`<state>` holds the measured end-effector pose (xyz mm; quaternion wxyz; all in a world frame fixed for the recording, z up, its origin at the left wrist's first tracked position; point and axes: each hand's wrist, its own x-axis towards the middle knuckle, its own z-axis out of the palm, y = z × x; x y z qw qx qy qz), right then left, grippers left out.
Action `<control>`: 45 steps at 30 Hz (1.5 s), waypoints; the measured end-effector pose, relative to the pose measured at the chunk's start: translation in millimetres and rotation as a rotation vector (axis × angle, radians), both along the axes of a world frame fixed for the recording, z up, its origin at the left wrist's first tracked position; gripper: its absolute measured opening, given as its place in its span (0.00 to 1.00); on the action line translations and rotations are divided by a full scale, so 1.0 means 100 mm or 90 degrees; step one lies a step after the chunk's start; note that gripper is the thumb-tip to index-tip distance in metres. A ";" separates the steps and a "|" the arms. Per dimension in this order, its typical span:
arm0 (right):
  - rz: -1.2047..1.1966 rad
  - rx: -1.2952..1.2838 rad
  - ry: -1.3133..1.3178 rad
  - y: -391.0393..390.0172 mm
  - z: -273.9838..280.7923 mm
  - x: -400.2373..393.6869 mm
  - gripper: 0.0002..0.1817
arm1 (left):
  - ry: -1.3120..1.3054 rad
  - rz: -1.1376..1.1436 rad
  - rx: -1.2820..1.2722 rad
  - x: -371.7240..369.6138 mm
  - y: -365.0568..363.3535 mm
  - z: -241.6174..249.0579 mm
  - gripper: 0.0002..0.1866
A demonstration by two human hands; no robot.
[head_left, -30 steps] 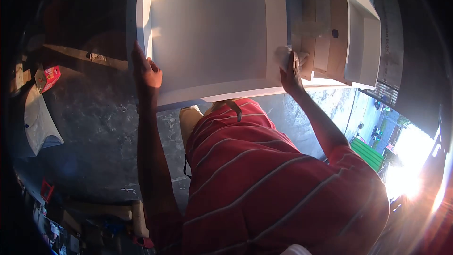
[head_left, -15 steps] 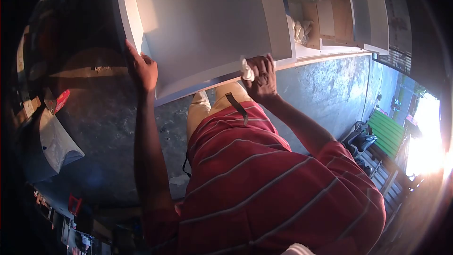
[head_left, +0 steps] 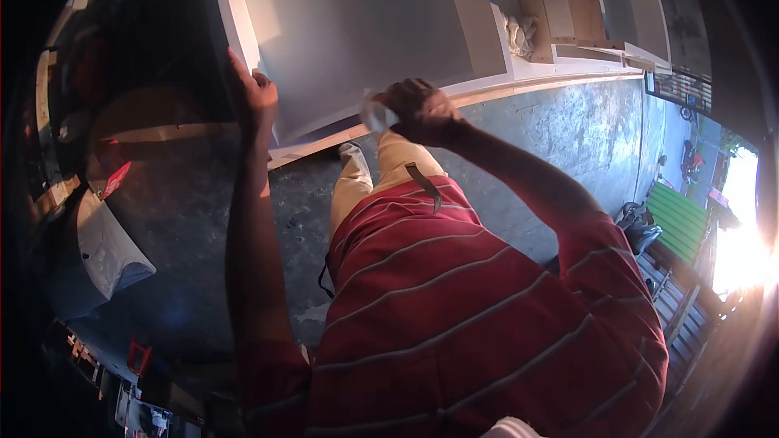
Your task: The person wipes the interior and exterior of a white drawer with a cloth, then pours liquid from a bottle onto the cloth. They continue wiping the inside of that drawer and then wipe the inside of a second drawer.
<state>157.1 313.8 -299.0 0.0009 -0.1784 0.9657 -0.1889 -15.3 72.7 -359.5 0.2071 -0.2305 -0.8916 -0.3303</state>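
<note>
While the white cabinet (head_left: 365,32) lies on its back on the concrete floor (head_left: 568,130), the person bends over its near edge with a pale rag (head_left: 376,116) bunched in the right hand (head_left: 418,109). Those fingers are curled shut around the rag, which sticks out to the left of the fist and sits just at the cabinet's front rim, near the middle of that edge, seemingly so it can be pressed along the board. The left hand (head_left: 253,97) grips the cabinet's left side wall, fingers wrapped over the edge, most likely to steady the box. A second crumpled cloth (head_left: 521,35) lies inside the narrower compartment to the right. Beyond it more white and bare-wood panels (head_left: 584,8) are stacked. Off to the left, on the dark floor, sits a white plastic bag (head_left: 101,247), well apart from the cabinet.
</note>
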 end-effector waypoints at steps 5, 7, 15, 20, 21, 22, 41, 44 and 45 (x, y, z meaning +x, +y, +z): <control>-0.155 0.256 -0.418 1.35 0.37 -0.24 0.24 | -0.138 0.084 0.002 0.04 0.09 0.08 0.29; -0.399 -0.081 -0.390 1.38 0.35 -0.54 0.27 | -0.162 0.093 0.013 0.06 0.12 0.15 0.29; 0.078 0.154 0.094 0.24 -0.94 -1.59 0.28 | -0.183 0.112 0.000 0.08 0.13 0.23 0.30; 0.428 0.013 -0.018 -0.52 -0.88 -1.49 0.26 | -0.194 0.104 -0.009 0.10 0.07 0.15 0.34; 0.470 0.065 -0.024 -0.50 -0.89 -1.58 0.26 | -0.189 0.104 -0.005 0.09 0.07 0.17 0.34; 0.371 0.029 0.073 -0.33 -1.09 -1.78 0.26 | -0.185 0.109 -0.004 0.08 0.07 0.21 0.35; 0.534 -0.307 -0.140 -0.81 -1.03 -1.33 0.18 | -0.297 0.109 -0.050 0.07 0.01 0.36 0.32; 0.503 -0.388 -0.198 -0.93 -1.02 -1.27 0.16 | -0.317 0.107 -0.055 0.09 0.03 0.41 0.32; 0.381 -0.448 -0.383 -0.98 -0.94 -1.21 0.15 | -0.320 0.104 -0.065 0.10 0.02 0.41 0.32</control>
